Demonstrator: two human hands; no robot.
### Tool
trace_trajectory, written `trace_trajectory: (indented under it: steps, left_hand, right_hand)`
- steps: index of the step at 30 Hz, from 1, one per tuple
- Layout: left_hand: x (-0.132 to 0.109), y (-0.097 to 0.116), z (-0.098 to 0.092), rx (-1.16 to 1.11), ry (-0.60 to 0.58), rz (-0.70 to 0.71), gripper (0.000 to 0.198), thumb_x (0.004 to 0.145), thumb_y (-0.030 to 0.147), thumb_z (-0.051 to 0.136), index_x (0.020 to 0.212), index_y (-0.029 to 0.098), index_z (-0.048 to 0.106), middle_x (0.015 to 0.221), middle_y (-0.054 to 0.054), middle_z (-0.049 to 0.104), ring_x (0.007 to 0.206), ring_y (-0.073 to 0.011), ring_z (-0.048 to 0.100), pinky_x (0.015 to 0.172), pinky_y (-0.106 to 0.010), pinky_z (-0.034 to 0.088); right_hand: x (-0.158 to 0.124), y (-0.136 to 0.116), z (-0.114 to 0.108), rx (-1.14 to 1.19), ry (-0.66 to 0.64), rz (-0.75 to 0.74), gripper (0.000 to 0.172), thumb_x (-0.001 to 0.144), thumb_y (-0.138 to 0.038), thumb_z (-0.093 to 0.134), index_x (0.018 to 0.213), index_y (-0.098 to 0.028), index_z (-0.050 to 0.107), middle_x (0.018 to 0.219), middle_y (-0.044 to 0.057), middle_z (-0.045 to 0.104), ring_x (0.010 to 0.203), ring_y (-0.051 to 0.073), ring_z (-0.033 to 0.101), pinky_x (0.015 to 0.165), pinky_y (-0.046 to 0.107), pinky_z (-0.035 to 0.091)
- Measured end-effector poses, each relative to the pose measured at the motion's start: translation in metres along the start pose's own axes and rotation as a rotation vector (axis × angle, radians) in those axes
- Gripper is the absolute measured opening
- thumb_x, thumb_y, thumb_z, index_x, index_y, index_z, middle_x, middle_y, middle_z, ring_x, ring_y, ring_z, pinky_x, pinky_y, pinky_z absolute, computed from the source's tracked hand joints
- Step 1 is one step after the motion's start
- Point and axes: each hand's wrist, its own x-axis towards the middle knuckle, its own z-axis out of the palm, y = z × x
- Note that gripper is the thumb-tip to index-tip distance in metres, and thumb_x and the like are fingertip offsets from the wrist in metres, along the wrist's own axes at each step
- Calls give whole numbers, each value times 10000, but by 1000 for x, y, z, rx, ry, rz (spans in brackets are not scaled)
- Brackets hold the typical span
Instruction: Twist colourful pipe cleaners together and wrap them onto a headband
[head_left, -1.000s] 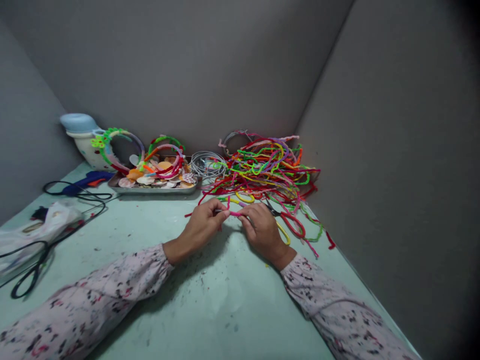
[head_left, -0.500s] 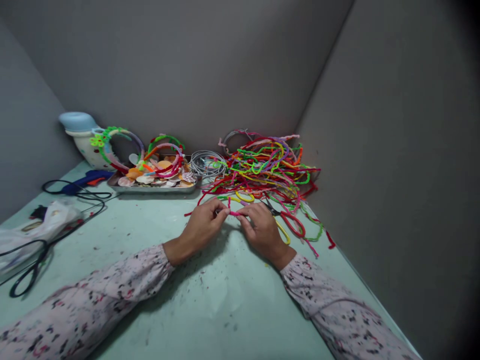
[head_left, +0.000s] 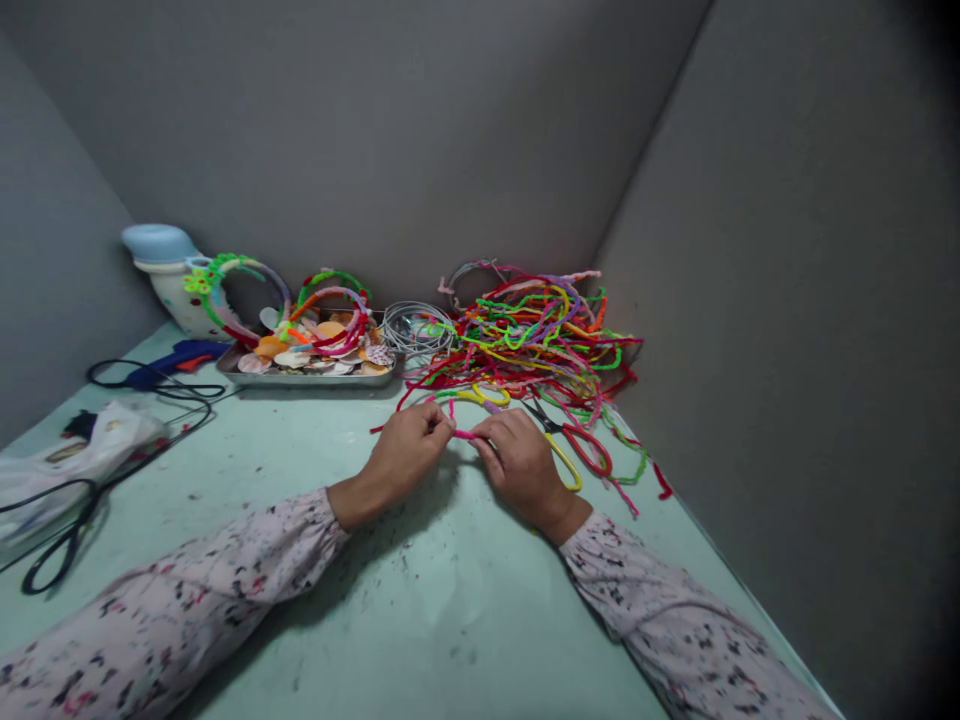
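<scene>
A short bright pink pipe cleaner (head_left: 464,435) is stretched between my two hands above the table. My left hand (head_left: 409,447) pinches one end of it, with a short pink piece sticking up beside the fingertips. The fingers of my right hand (head_left: 523,462) are closed on the other end. Just right of my right hand lie scissors (head_left: 587,450) with red and yellow handles, the blades partly apart. Behind both hands is a tangled heap of coloured pipe cleaners (head_left: 525,330). My fingers hide the ends of the held piece.
A metal tray (head_left: 311,379) of seashells stands at the back, with pipe-cleaner-wrapped hoops (head_left: 337,300) on it. Coiled grey wire (head_left: 416,328) sits beside it. At left are a tilted white bottle (head_left: 176,295), a blue tool (head_left: 169,363), black cable (head_left: 94,490) and a plastic bag (head_left: 112,440).
My left hand has shifted slightly left and down, and the upright pink piece has moved left with it. My right hand stays nearly in place, still pinching.
</scene>
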Motion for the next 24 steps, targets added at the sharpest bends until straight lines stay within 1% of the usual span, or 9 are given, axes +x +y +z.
trace_trajectory:
  steps: [4, 7, 10, 12, 13, 15, 17, 19, 24]
  left_hand:
    - [0, -2, 1, -40, -22, -28, 248, 827, 306, 465, 622, 171, 505, 518, 40, 473, 517, -118, 429, 507, -229, 300]
    - [-1, -2, 2, -62, -17, 8, 255, 866, 337, 453, 705, 167, 554, 569, 29, 524, 533, -120, 459, 511, -228, 324]
    - [-3, -2, 3, -47, 44, 76, 220, 878, 342, 478, 910, 162, 601, 748, -9, 611, 591, -124, 508, 536, -232, 370]
    - [-4, -3, 4, -23, 105, 150, 216, 867, 289, 513, 1032, 166, 578, 910, -37, 618, 627, -115, 527, 567, -233, 404]
    - [-4, -4, 4, -8, 132, 196, 217, 859, 248, 525, 1057, 171, 567, 973, -45, 603, 636, -105, 529, 584, -232, 418]
    - [-5, -6, 6, 27, 157, 286, 221, 846, 168, 532, 1064, 185, 565, 1034, -47, 563, 647, -87, 528, 616, -228, 436]
    - [-5, -8, 7, 65, 155, 351, 223, 841, 125, 534, 1046, 200, 581, 1019, -41, 539, 666, -85, 531, 639, -226, 446]
    - [-6, -10, 8, 100, 152, 392, 229, 843, 113, 542, 1042, 213, 596, 1001, -38, 534, 701, -96, 540, 655, -230, 453]
    - [-4, -14, 7, 169, 189, 460, 218, 856, 136, 563, 1050, 221, 617, 997, -42, 568, 783, -121, 562, 661, -230, 452]
  right_hand:
    - [0, 0, 0, -19, -6, -7, 116, 923, -224, 479, 911, -187, 589, 870, 72, 630, 863, 221, 519, 826, 392, 452]
    - [-1, 1, 0, -8, 9, 25, 113, 925, -219, 481, 926, -187, 589, 880, 74, 631, 896, 227, 526, 832, 392, 447]
    - [-2, 4, 0, 8, 47, 68, 102, 922, -217, 491, 943, -196, 589, 900, 74, 637, 916, 232, 537, 813, 391, 445]
    - [-2, 5, 0, 15, 70, 83, 98, 920, -214, 497, 951, -198, 588, 906, 71, 642, 913, 229, 542, 810, 390, 445]
    - [-2, 6, -1, 17, 78, 87, 96, 920, -214, 499, 950, -196, 588, 902, 70, 643, 908, 227, 544, 810, 390, 446]
    - [-1, 6, -1, 21, 83, 87, 94, 919, -212, 500, 945, -193, 588, 892, 69, 644, 901, 225, 548, 810, 389, 447]
    - [-1, 6, -1, 27, 85, 85, 95, 918, -212, 499, 945, -196, 589, 894, 69, 645, 907, 226, 551, 809, 390, 448]
    - [-1, 6, -1, 35, 83, 85, 100, 920, -214, 494, 946, -204, 590, 896, 67, 645, 910, 227, 554, 809, 392, 449]
    - [-2, 6, -2, 38, 80, 77, 107, 927, -226, 487, 954, -203, 588, 903, 65, 645, 908, 224, 552, 815, 394, 449]
